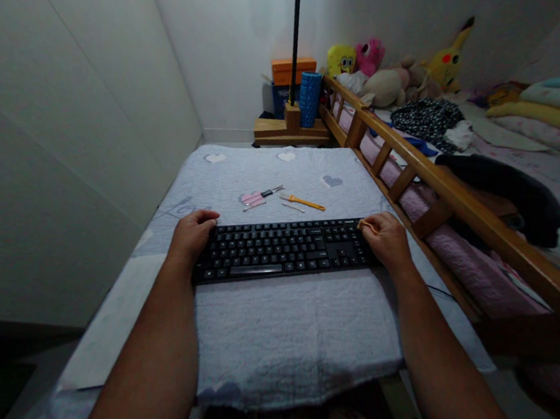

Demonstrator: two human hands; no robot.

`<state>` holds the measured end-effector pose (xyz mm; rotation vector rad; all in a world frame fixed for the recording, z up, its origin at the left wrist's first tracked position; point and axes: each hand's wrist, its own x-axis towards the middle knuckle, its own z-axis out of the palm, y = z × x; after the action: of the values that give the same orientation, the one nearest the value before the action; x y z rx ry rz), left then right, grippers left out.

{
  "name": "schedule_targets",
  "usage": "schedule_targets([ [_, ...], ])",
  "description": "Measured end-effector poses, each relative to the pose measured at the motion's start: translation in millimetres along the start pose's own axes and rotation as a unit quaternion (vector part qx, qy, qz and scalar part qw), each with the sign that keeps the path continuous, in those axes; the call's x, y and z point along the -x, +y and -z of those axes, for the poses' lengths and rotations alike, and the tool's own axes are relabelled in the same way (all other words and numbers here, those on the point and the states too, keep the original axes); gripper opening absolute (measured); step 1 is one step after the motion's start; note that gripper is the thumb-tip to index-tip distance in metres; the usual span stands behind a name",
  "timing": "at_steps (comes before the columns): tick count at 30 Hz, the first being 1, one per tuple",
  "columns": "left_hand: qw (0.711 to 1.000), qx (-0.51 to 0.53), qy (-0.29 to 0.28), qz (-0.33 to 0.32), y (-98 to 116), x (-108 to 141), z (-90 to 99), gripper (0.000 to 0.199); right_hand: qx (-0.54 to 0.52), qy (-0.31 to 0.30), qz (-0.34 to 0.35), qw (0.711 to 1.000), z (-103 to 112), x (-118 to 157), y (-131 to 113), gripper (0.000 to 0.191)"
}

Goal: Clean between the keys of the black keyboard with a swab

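A black computer keyboard (274, 250) lies flat across the cloth-covered table, its long side facing me. My left hand (195, 232) is at its back left corner, the fingers bent around that end. At the right end, my right hand (385, 235) rests over the number keys with its fingers pinched on a tan cloth (366, 226). Part of the cloth is hidden in the fingers. Behind the keyboard lie a brush with an orange handle (306, 202), a slim tool with a black grip (272, 191) and thin cotton swabs (293, 207).
The table wears a pale blue cloth (291, 315) with heart prints. A wooden bed rail (420, 161) runs along the right side, close to my right arm. Plush toys (391, 78) lie on the bed. A blue foam roller (310, 99) stands beyond the table. A wall is on the left.
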<state>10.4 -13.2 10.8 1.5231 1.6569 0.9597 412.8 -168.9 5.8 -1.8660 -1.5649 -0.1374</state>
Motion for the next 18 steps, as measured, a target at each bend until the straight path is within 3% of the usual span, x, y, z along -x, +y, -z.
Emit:
schedule_targets([
  [7,1.0,-0.004,-0.004,0.0,-3,-1,0.3,0.024,0.003,-0.032,0.013,0.999,-6,1,-4,0.015],
  [18,1.0,-0.003,0.002,0.004,-1,1,0.7,0.023,0.044,0.001,-0.032,0.999,2,-1,15,0.018],
])
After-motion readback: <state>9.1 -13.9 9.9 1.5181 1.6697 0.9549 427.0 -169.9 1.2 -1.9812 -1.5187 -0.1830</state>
